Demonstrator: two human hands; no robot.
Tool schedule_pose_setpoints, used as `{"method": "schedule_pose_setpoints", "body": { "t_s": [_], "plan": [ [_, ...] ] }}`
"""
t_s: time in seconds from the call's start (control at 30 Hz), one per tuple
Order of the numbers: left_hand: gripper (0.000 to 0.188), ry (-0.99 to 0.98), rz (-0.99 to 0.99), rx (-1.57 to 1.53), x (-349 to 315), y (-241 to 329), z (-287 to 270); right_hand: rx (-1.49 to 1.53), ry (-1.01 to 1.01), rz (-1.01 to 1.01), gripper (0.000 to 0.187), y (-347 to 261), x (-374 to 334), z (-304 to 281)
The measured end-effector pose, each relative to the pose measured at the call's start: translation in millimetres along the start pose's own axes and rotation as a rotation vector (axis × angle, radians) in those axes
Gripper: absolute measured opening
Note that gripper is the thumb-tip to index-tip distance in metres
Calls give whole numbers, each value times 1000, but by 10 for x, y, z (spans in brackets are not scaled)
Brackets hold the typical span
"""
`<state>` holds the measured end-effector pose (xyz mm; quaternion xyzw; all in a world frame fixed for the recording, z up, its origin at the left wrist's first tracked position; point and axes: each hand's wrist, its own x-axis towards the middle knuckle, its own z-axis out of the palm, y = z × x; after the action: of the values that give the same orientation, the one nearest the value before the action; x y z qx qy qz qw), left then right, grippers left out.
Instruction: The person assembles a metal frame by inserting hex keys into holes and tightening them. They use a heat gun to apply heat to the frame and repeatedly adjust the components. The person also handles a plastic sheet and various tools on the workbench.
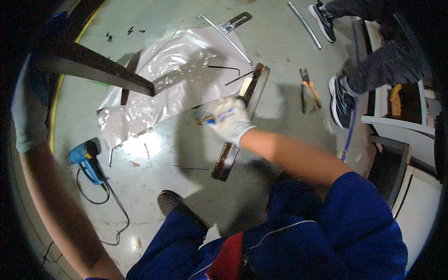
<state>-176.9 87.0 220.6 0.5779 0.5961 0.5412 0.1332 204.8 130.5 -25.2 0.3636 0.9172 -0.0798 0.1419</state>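
My left hand (30, 109), in a pale glove, is raised at the far left beside a dark metal beam (102, 70). Its fingers are lost in the shadow there. The beam's free end points right, over a crumpled clear plastic sheet (168, 60). My right hand (229, 117), in a white glove with blue marks, is closed in the middle. A small blurred brown-and-blue thing (205, 119) shows at its fingers, too smeared to name. Under and beside this hand lies a long metal channel bar (226, 162) with a rough brown inner face.
A blue heat gun (86, 158) with its cord lies at left. Orange-handled pliers (309, 91) and a metal tube (304, 25) lie at right, near another person's shoes (339, 102). Hex keys (224, 68) and a long rod (226, 37) rest on the sheet. White-and-dark cabinets (401, 126) stand far right.
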Motion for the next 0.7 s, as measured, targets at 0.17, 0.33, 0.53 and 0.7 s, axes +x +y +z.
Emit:
{"method": "schedule_pose_setpoints", "body": {
  "t_s": [0.17, 0.33, 0.53, 0.7],
  "plan": [
    [44, 69, -188, -303, -21, -114, 224, -68, -223, 109, 24, 399, -20, 63],
    [41, -13, -123, -68, 229, -250, -585, 10, -152, 17, 36, 116, 150, 330],
    [34, -128, 73, -385, -61, 228, 352, 61, -232, 137, 47, 338, 177, 329],
    [36, -149, 114, -382, 6, 355, 333, 178, 315, -99, 33, 175, 268, 121]
  ]
}}
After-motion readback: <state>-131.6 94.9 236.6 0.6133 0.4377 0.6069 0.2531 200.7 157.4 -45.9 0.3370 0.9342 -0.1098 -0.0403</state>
